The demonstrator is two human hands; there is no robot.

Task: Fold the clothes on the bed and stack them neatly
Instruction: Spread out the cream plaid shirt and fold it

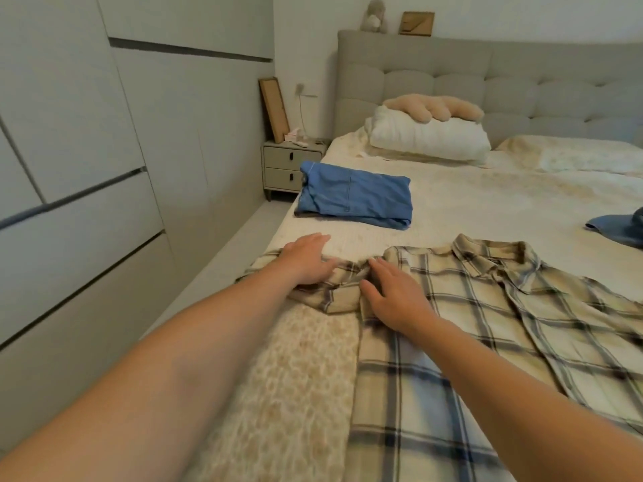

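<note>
A beige and blue plaid shirt [487, 325] lies spread flat on the bed [487, 203], collar toward the headboard. Its short left sleeve [334, 290] stretches out toward the bed's left edge. My left hand [306, 262] rests flat on that sleeve with straight fingers. My right hand [393, 293] presses flat on the shirt's shoulder just beside it. A folded blue garment [355, 200] sits farther up the bed near the left edge. Another blue garment [622, 231] shows partly at the right border.
A white pillow [428, 137] with a tan plush cushion [435, 107] lies by the padded headboard [487, 74]. A bedside table [288, 165] stands left of the bed. Wardrobe doors [87, 168] line the left wall. A knitted cream blanket [295, 394] lies under my arms.
</note>
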